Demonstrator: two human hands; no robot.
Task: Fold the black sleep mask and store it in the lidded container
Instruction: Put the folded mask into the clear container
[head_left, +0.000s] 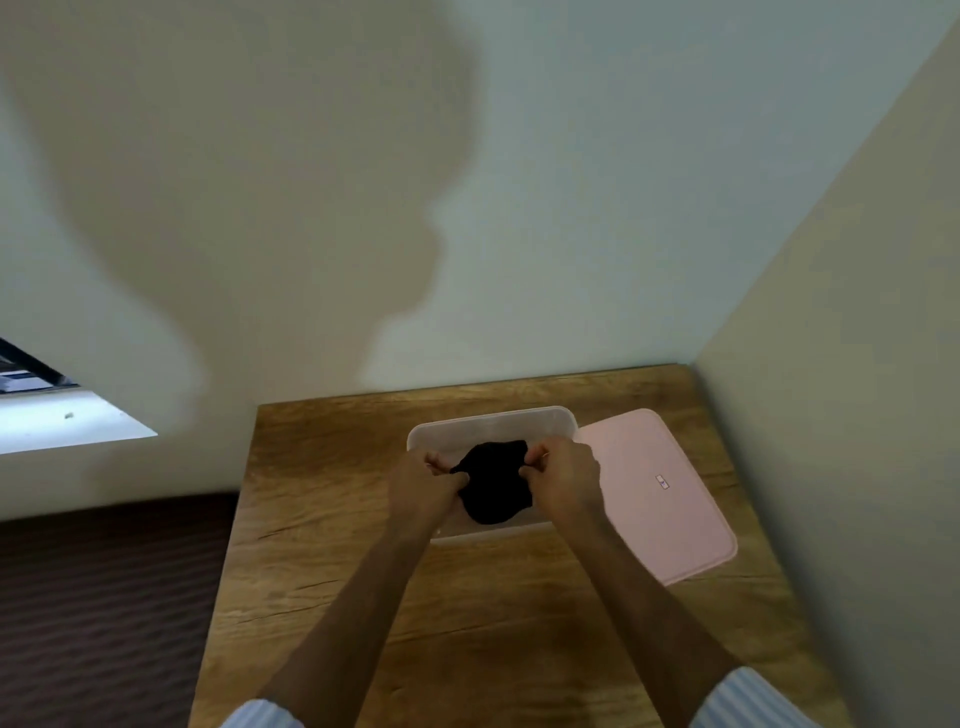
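Observation:
The black sleep mask (496, 480) is bunched into a rounded dark shape over the open translucent container (488, 423). My left hand (423, 488) pinches its left edge and my right hand (563, 478) pinches its right edge. Both hands hover above the container's near half and hide its front wall. I cannot tell whether the mask touches the container's bottom. The pink lid (660, 493) lies flat on the table, right of the container and touching its right rim.
The wooden table (363, 571) fills a corner, with walls close behind and on the right. A dark striped surface (104, 597) lies lower down beyond the table's left edge. A window ledge (52, 415) shows at far left.

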